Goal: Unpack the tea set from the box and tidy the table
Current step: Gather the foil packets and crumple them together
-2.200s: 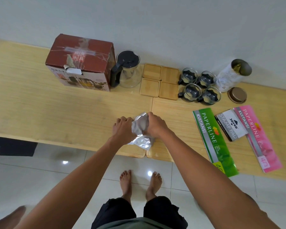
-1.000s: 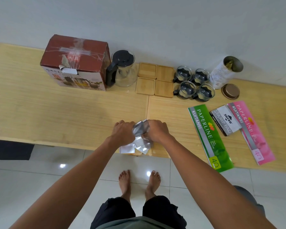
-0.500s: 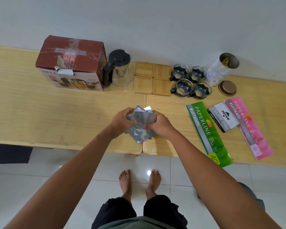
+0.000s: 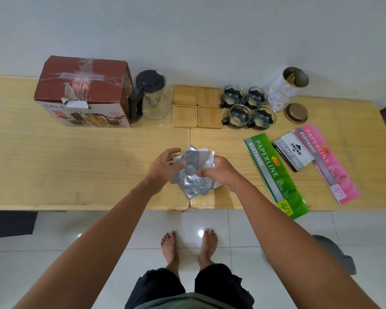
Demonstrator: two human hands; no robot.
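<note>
Both hands hold a bunch of silver foil packets [image 4: 193, 172] just above the wooden table [image 4: 76, 166], near its front edge. My left hand [image 4: 165, 167] grips the packets' left side, with its index finger lifted. My right hand [image 4: 218, 172] pinches their right side. Along the wall stand the red-brown tea set box [image 4: 85, 90], a glass teapot [image 4: 152, 94] with a black lid and handle, several square wooden coasters [image 4: 196, 107], and several small glass cups [image 4: 247, 107] with black holders.
An open white tin [image 4: 286, 90] stands at the back right, its bronze lid [image 4: 296, 113] lying beside it. A green receipt book [image 4: 274, 172], a stamp pad box [image 4: 293, 151] and a pink receipt book [image 4: 325, 162] lie on the right. Tiled floor and my bare feet are below.
The foil packets were pressed on the table edge; both hands have gathered and lifted them slightly away from the edge. The camera view has shifted a little.
</note>
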